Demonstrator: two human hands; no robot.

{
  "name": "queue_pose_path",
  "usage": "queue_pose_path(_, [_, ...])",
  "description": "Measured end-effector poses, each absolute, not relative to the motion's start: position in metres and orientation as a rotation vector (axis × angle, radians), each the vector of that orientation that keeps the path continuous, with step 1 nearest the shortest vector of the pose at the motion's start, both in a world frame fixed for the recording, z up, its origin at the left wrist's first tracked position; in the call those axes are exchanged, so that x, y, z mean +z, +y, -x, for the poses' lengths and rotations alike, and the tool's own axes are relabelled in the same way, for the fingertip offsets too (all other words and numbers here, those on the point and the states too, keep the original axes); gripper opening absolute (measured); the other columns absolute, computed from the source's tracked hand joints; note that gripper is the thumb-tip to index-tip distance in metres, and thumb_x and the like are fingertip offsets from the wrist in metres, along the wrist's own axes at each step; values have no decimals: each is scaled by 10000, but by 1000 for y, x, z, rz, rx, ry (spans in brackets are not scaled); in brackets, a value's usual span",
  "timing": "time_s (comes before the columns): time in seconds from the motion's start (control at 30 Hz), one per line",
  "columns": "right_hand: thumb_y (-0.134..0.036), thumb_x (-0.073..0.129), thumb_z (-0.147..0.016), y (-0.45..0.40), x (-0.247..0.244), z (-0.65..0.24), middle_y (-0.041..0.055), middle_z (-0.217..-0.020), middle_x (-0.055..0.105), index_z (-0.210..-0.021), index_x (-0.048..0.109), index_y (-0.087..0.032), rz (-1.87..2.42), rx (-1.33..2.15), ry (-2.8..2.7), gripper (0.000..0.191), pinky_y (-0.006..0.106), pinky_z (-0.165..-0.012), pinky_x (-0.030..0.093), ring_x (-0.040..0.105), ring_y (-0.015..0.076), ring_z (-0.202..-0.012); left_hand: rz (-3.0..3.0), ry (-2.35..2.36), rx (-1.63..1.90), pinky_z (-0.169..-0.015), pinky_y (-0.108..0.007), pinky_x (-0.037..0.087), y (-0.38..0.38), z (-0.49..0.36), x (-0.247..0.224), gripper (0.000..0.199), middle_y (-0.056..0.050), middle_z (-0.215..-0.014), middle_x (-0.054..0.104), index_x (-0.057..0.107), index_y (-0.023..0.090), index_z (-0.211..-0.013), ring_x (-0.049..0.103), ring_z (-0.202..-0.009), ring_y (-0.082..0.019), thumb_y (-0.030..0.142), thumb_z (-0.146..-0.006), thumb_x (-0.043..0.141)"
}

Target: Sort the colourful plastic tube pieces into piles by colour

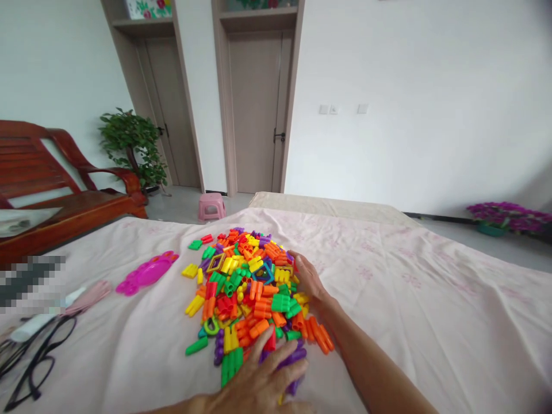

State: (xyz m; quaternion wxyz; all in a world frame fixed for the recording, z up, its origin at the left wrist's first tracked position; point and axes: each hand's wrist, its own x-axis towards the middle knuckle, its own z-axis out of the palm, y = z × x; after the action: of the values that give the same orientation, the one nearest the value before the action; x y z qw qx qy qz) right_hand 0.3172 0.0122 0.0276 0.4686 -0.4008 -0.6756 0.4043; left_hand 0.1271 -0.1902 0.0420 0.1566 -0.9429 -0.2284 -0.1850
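A heap of plastic building blocks (241,270) in orange, yellow, green, red and purple lies on the pale sheet. My left hand (259,379) rests at the near end of the heap, fingers spread over purple and red pieces. Along the heap's right side lies my right hand (308,279), its fingers stretched forward against the outer blocks. Neither hand grips a piece that I can make out. Among the blocks are a blue square frame (263,273) and a yellow square frame (216,263). A few orange tubes (319,334) lie beside my right forearm.
A pink plastic tray (149,274) lies left of the heap. Black-framed glasses (41,359), a white tube (32,328) and a pink cloth item (89,297) are at the left edge. Beyond the sheet stand a pink stool (211,206) and a wooden bench (64,178).
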Motion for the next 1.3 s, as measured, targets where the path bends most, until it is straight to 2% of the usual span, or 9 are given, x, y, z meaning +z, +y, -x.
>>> queue_pose_path(0.1, [-728,356,-938,4,22,-314,81,-1412,589,-1341,608,-241,1048,949,-1676,680,474,-1156,357,508,277,-1322,2714,-692,-451,-1172,-611,257,-186,-132,42,338,-26,-1463,553,631,391,-1244,440,-1381,-306,367,-907,624])
queue_pose_path(0.2, [-743,344,-931,-4,24,-305,71,-1419,579,-1309,632,-246,1076,891,-1703,687,469,-1202,285,460,271,-1365,2784,-821,-406,-1197,-647,144,-168,-125,56,316,-33,-1532,477,646,340,-1218,348,-1444,-322,412,-916,586])
queue_pose_path(0.33, [-745,324,-933,-11,28,-295,61,-1436,568,-1342,609,-256,1045,1027,-1597,698,481,-1187,314,459,277,-1371,2754,-914,-402,-1200,-670,24,-137,-110,73,200,-28,-1553,447,685,304,-1090,319,-1461,-313,311,-913,592])
queue_pose_path(0.47, [-753,323,-927,-18,31,-286,39,-1438,572,-1400,570,-290,911,1088,-1516,706,502,-1160,354,458,299,-1376,2566,-1171,-490,-1193,-678,51,-108,-97,83,346,-63,-1515,489,665,320,-1194,357,-1438,-311,163,-901,569])
queue_pose_path(0.6, [-735,334,-935,-11,35,-285,21,-1422,590,-1363,608,-309,799,1065,-1441,663,484,-1153,357,482,288,-1360,2354,-1333,-743,-1199,-645,94,-109,-106,89,295,-88,-1481,515,706,276,-1121,371,-1423,-323,146,-901,558])
queue_pose_path(0.7, [-720,381,-931,7,33,-301,45,-1422,592,-1304,658,-277,848,1039,-1335,641,476,-1178,305,472,283,-1369,2581,-1027,-768,-1230,-515,134,-132,-136,80,222,-41,-1405,577,699,282,-1085,416,-1387,-233,274,-962,514])
queue_pose_path(0.83, [-748,381,-913,29,24,-332,79,-1424,589,-1283,677,-250,962,1067,-1345,687,479,-1181,297,476,290,-1366,2785,-633,-467,-1204,-545,172,-153,-182,60,453,-85,-1379,581,659,241,-1168,443,-1346,-263,582,-955,451])
queue_pose_path(1.03, [-705,373,-945,23,22,-342,95,-1332,653,-1244,692,-223,985,1017,-1665,651,476,-1138,364,557,286,-1268,2539,-892,-365,-1194,-614,92,-112,-193,53,255,-73,-1078,701,693,211,-1063,546,-1213,-255,265,-994,454])
queue_pose_path(1.3, [-625,453,-956,11,22,-326,131,-1197,706,-1168,713,-201,839,1052,-1698,541,436,-1008,490,643,281,-1109,2317,-1285,-518,-1189,-655,41,-62,-137,84,197,-44,-1001,711,709,243,-873,518,-1247,-279,337,-953,555])
